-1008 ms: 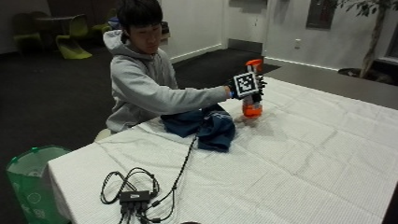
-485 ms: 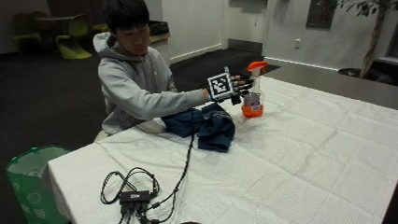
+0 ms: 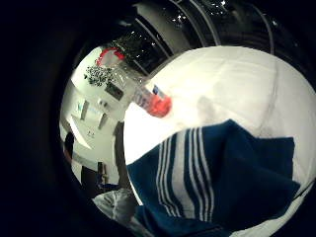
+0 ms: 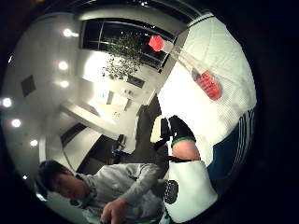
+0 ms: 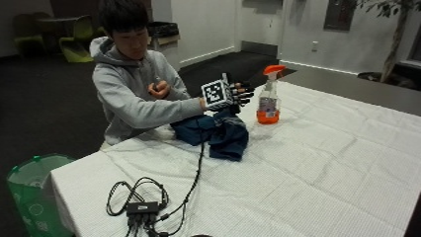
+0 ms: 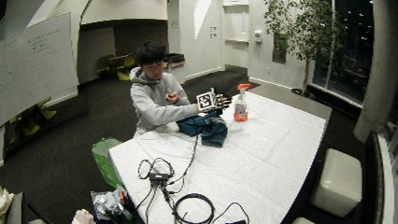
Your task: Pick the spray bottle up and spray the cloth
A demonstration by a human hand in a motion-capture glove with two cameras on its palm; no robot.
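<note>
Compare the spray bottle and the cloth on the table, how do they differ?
The spray bottle stands upright; the cloth lies crumpled in a heap. The bottle is clear with orange liquid low inside and an orange head; the cloth is dark blue with pale stripes. Both sit on the white table, untouched by the gloved right hand.

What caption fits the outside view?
Gloved right hand raised open above blue cloth, spray bottle standing untouched beside it.

No lettering anywhere here can be read.
</note>
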